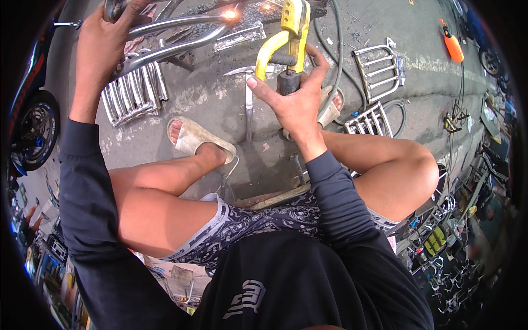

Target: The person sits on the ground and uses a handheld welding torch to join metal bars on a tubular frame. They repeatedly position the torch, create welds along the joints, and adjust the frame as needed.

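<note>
- Welding of chromed steel tubes (pixel 165 52) on the concrete floor (pixel 220 99), with a bright spark (pixel 230 14) at the far end of the upper tube.
- Right hand (pixel 294 104) wrapped around the dark grip of the yellow electrode holder (pixel 289 33), thumb on the left side, fingers closed on the right; best kept firm yet not stiff, for a quiet tip at the joint.
- Left hand (pixel 102 47) clenched around the near end of the tubes, near the top edge of the view; good to press down here, so no roll of the work while the arc burns.
- Finished chrome racks (pixel 129 96) just under the left hand, more racks (pixel 379 66) to the right, well apart.
- Risk, as judgement: bare legs and open sandals (pixel 198 140) close to the sparks; better with feet drawn back.
- Cable (pixel 335 55) beside the holder; better kept free of the hot tube.
</note>
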{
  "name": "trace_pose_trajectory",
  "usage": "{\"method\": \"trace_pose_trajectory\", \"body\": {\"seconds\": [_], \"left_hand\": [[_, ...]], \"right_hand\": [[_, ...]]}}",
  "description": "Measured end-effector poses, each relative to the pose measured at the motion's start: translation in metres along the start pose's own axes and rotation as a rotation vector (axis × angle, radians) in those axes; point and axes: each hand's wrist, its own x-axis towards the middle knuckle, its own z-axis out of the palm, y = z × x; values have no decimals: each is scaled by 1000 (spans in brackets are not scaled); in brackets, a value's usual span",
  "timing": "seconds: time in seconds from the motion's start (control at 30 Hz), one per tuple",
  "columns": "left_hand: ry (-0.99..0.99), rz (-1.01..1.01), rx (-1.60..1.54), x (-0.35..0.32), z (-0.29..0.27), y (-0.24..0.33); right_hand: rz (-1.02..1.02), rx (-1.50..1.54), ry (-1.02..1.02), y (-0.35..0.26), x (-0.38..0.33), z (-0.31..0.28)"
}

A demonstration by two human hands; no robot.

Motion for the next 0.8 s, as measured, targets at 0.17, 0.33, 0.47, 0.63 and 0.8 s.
{"method": "trace_pose_trajectory", "body": {"seconds": [0.17, 0.33, 0.47, 0.63, 0.8], "left_hand": [[-37, 164, -50, -6, 3, 2], [-4, 340, 40, -13, 9, 17], [51, 415, 51, -18, 13, 22], [48, 422, 74, -19, 10, 16], [5, 409, 31, -28, 9, 34]], "right_hand": [[140, 187, 55, -7, -8, -17], [135, 71, 28, -27, -23, -35], [165, 38, -28, -40, -48, -50], [59, -73, 15, -35, -76, -46], [0, -99, 21, -37, -73, -25]]}}
